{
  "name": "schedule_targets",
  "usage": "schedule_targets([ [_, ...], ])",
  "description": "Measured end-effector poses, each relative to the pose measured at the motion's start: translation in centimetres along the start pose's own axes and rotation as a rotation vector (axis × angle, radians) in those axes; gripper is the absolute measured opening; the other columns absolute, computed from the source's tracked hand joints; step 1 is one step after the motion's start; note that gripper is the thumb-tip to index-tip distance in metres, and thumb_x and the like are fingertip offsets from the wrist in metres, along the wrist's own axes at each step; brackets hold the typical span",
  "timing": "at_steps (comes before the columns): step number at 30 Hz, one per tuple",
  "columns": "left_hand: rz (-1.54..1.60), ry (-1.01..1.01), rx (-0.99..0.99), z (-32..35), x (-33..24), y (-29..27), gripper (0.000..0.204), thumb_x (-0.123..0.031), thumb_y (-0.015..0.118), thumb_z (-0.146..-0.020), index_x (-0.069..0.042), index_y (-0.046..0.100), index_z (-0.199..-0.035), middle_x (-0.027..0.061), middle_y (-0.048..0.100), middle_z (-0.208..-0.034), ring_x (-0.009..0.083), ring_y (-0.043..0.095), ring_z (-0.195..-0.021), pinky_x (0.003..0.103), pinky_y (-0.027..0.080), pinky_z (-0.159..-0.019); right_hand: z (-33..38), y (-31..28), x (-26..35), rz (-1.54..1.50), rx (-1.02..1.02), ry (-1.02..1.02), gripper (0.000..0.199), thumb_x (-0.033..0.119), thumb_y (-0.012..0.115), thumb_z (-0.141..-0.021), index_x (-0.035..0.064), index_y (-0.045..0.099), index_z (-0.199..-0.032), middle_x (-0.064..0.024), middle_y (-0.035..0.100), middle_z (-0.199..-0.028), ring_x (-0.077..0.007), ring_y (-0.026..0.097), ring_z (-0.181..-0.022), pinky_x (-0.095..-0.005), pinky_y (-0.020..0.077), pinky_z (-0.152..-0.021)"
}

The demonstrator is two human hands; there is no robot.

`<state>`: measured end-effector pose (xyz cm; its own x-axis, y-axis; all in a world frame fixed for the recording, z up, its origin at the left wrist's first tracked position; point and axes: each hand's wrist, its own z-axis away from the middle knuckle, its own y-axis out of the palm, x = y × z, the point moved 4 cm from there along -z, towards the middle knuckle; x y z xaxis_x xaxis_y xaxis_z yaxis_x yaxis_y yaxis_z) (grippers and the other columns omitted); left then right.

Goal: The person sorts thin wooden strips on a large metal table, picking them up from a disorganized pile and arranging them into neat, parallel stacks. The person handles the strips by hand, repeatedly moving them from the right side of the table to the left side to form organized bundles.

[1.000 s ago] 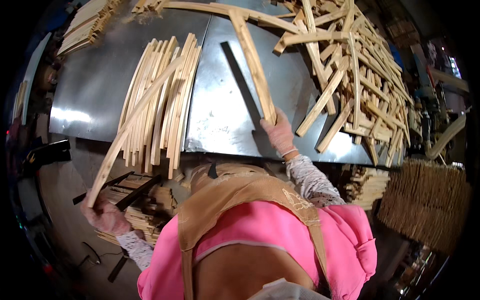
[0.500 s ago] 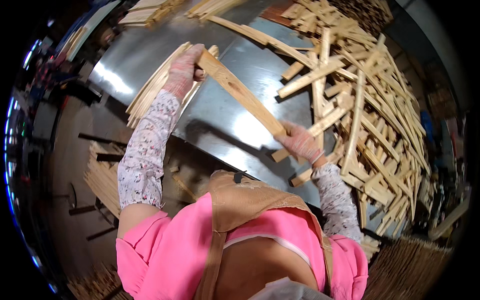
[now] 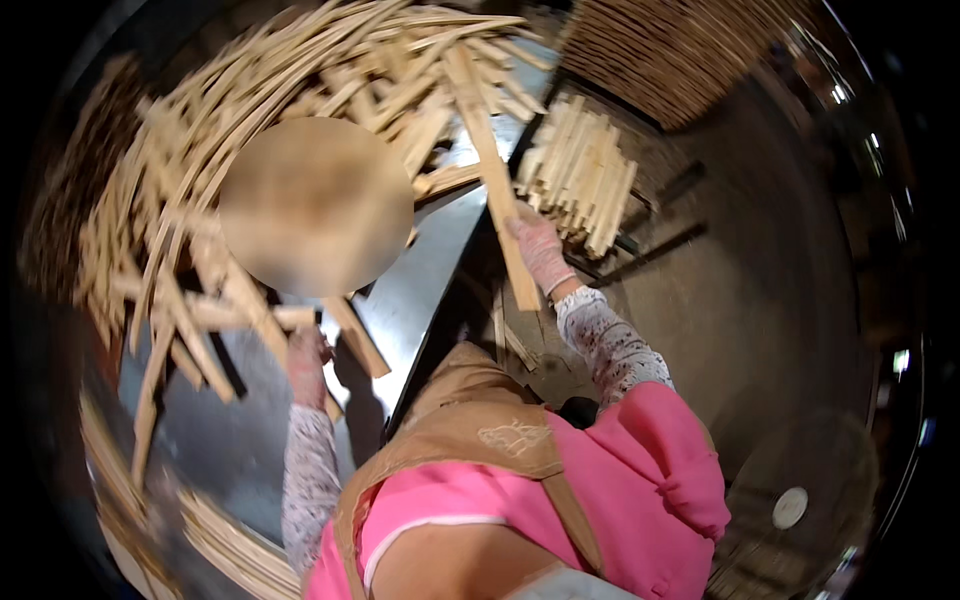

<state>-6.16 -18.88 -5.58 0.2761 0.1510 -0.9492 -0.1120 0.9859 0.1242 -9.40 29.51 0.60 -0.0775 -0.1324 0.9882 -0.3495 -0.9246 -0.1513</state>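
My right hand (image 3: 540, 252), in a pale reddish glove, is closed on a long flat wooden slat (image 3: 488, 155). The slat slants across the table's front edge, its lower end past the edge and its far end over the pile. My left hand (image 3: 306, 372), gloved alike, is low over the metal table (image 3: 245, 440) at the near side of a heap of wooden slats (image 3: 190, 140). Its fingers look curled. One slat runs beneath that hand, but whether they grip it is hidden. Another loose slat (image 3: 360, 342) lies just right of the left hand.
A round blurred patch (image 3: 315, 205) covers part of the heap. Beyond the right hand is a stack of slats (image 3: 580, 175) on a low stand. Rows of brown sticks (image 3: 670, 50) stand far right. More slats (image 3: 230, 530) lie at the table's lower left.
My view has swung right, bringing the heap to the left. The left hand has let go of the slat's end and is now by the heap; the right hand still holds a slat.
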Motion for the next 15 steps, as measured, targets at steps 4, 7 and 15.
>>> schedule_targets([
  [4,-0.255,-0.128,0.081,-0.3,2.4,9.1,0.022,-0.023,0.062,-0.101,-0.004,0.066,-0.090,0.0014,0.061,-0.070,0.0107,0.055,-0.062,0.028,0.044,-0.058,-8.4,-16.2,-9.5,0.514,-0.352,0.204,0.053,0.034,0.061,-0.100,-0.0015,0.065,-0.139,-0.0256,0.071,-0.131,-0.0358,0.069,-0.118,-0.0366,0.0507,-0.105],
  [7,-0.461,-0.229,0.130,-0.8,4.4,11.5,0.028,-0.027,0.064,-0.097,0.000,0.066,-0.091,0.0029,0.062,-0.068,0.0112,0.053,-0.056,0.029,0.042,-0.052,-13.4,-20.5,-17.8,0.502,-0.570,0.326,0.061,0.040,0.058,-0.097,-0.0053,0.063,-0.138,-0.0332,0.066,-0.135,-0.0465,0.061,-0.131,-0.0455,0.0467,-0.112],
  [15,-0.556,-0.551,-0.148,-3.9,9.5,13.4,0.026,-0.027,0.069,-0.101,-0.001,0.069,-0.098,0.0025,0.065,-0.072,0.0107,0.059,-0.055,0.027,0.049,-0.050,-28.3,-24.3,-29.2,0.617,-0.630,0.447,0.060,0.041,0.055,-0.098,-0.0048,0.065,-0.136,-0.0370,0.065,-0.130,-0.0514,0.061,-0.126,-0.0515,0.0486,-0.108],
])
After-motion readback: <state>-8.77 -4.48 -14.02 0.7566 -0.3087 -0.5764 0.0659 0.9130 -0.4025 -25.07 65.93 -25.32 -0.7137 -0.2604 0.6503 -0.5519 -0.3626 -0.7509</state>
